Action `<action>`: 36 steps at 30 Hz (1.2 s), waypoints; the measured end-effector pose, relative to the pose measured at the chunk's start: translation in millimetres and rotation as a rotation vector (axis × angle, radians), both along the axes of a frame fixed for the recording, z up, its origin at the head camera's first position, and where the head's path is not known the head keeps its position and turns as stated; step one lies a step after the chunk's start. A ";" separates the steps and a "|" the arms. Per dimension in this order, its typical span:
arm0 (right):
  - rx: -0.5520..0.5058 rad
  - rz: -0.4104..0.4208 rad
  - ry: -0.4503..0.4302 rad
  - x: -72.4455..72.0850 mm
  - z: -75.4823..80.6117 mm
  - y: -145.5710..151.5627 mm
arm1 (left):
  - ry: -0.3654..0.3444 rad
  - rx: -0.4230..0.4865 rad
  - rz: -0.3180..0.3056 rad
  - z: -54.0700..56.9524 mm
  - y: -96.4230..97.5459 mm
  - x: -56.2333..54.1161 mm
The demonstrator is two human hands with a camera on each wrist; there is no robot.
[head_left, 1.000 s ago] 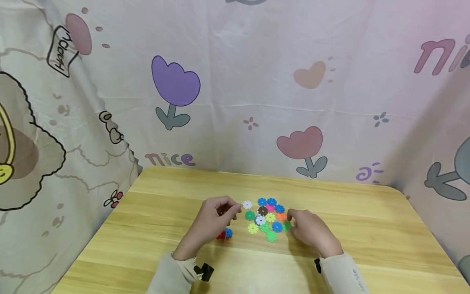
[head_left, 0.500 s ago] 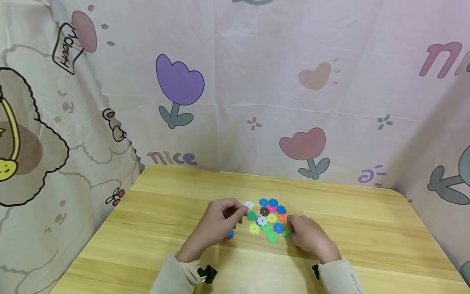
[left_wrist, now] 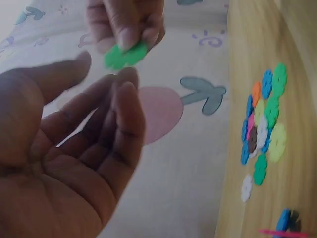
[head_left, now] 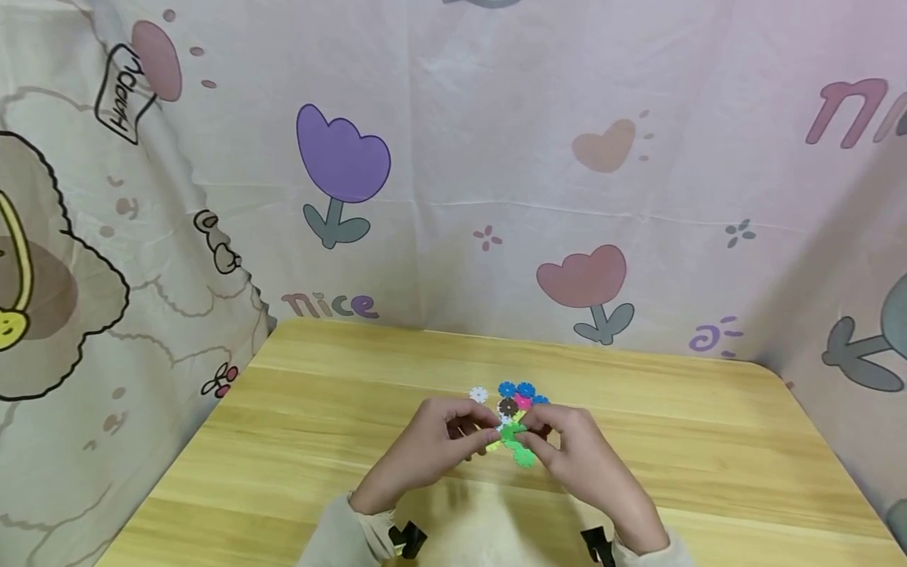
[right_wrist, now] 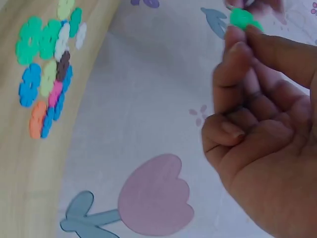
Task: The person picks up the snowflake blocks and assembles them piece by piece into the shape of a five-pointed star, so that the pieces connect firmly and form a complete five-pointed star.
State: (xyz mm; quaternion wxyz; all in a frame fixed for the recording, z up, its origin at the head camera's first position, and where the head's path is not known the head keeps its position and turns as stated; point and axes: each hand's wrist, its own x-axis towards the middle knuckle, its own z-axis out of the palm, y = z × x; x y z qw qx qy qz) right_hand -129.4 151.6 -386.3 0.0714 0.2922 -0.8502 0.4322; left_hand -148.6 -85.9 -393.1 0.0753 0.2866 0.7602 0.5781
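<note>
1. Green plastic, flower-shaped and notched round its rim: that is the disc (head_left: pixel 512 429) we hold up between our hands, just above the pile of discs (head_left: pixel 520 403) on the table (head_left: pixel 298 441).
2. Our right hand (head_left: pixel 577 457) pinches this green disc (left_wrist: pixel 125 54) between thumb and fingertips; the right wrist view shows the same disc (right_wrist: pixel 241 18) at the tips of the curled fingers (right_wrist: pixel 237 54).
3. Our left hand (head_left: pixel 432 445) sits just left of the green disc, its fingers loosely bent toward it. In the left wrist view the left hand (left_wrist: pixel 69 153) has its palm showing and its fingertips just below the disc; we cannot tell whether they touch it, and it grips nothing that we can see.
4. The pile lies flat on the wooden table directly behind our hands, with blue, pink, brown, orange, yellow-green and green pieces overlapping one another.
5. A white disc (head_left: pixel 479 394) lies alone just left of the pile, apart from it.
6. A blue disc (left_wrist: pixel 283 219) joined to a thin red piece lies on the table nearer to us than the pile; it shows only in the left wrist view.
7. A patterned cloth (head_left: pixel 453 157) with tulips and hearts hangs behind the table, beyond the pile.
</note>
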 end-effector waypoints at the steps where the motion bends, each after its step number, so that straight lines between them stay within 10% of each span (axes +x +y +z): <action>1: -0.022 0.001 0.011 0.2 -0.3 -2.5 | 0.004 0.010 -0.002 -0.4 0.9 0.8; 11: -0.103 0.018 0.027 -1.9 -0.2 -11.9 | 0.081 0.027 0.055 0.0 2.8 4.4; 22: 0.476 -0.152 -0.138 -10.4 -30.2 1.9 | 0.010 0.040 0.112 2.4 -5.5 2.9; 36: 0.535 -0.181 -0.128 -13.1 -53.8 -9.3 | 0.015 0.029 0.141 7.8 -8.7 0.8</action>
